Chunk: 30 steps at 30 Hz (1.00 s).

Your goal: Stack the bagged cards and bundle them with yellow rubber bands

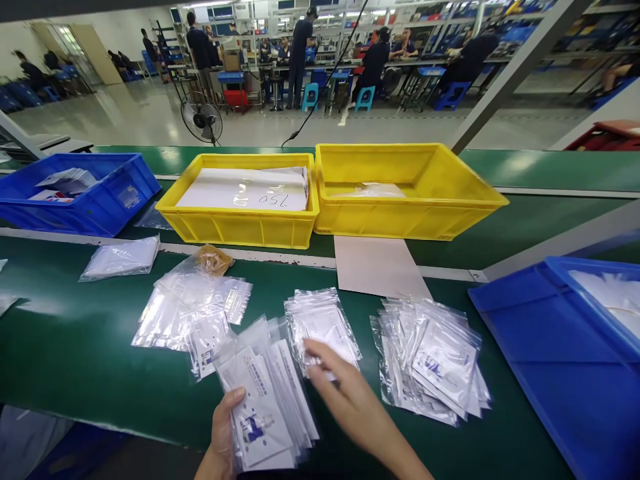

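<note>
My left hand (227, 423) grips a fanned stack of clear plastic bags (263, 407) holding printed white leaflets, its thumb on the front one. Just right of that stack, my right hand (343, 400) has its fingers apart and appears to hold nothing. Its fingertips overlap a small pile of similar bags (320, 317) on the green table; whether they touch it, I cannot tell. Farther right lies a larger heap of bagged leaflets (445, 360). Left of the held stack are flat clear bags (170, 310), with one bagged leaflet (207, 343) at their edge.
Rubber bands (214, 260) lie by the clear bags. Along the back stand a blue bin (115, 200), a yellow bin (240, 227) holding white sheets and another yellow bin (385, 217). A large blue bin (540, 347) borders the right side. A cardboard sheet (380, 267) lies mid-table.
</note>
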Each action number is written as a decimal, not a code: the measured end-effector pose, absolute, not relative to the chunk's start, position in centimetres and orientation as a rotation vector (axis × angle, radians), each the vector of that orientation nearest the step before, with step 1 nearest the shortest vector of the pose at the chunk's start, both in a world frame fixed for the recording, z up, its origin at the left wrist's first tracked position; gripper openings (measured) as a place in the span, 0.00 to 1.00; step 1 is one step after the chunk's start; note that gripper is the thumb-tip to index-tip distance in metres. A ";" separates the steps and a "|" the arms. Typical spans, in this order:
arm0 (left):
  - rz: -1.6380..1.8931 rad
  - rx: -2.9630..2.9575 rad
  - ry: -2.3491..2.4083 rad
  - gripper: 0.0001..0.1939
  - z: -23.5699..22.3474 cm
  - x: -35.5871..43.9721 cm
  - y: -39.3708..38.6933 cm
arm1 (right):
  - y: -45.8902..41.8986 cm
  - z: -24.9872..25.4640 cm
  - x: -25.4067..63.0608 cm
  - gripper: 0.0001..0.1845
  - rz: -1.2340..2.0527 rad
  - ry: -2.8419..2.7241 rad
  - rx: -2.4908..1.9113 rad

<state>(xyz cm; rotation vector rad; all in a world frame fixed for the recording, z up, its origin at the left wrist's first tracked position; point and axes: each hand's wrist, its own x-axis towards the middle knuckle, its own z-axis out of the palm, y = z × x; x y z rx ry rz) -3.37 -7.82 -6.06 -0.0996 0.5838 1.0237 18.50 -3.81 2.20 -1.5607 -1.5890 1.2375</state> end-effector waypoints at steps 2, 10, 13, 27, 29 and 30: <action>1.004 -0.074 0.588 0.13 -5.8 -2.7 -7.9 | -4.2 2.5 17.0 0.18 1.342 -1.726 -1.415; 1.012 -0.112 0.734 0.11 -6.6 -3.3 -8.3 | -4.2 3.0 18.8 0.17 1.368 -1.349 -1.484; 0.994 -0.100 0.762 0.10 -6.4 -4.3 -7.9 | -2.9 2.4 21.0 0.19 1.334 -1.255 -1.548; 0.925 -0.067 0.595 0.13 -4.9 -2.4 -8.1 | -4.7 2.0 16.4 0.20 1.234 -1.543 -1.520; 0.950 -0.068 0.579 0.12 -5.5 -2.6 -8.3 | -4.7 2.1 16.8 0.21 1.203 -1.514 -1.549; 0.967 -0.066 0.558 0.13 -5.7 -2.6 -8.4 | -4.7 2.1 17.0 0.21 1.211 -1.492 -1.549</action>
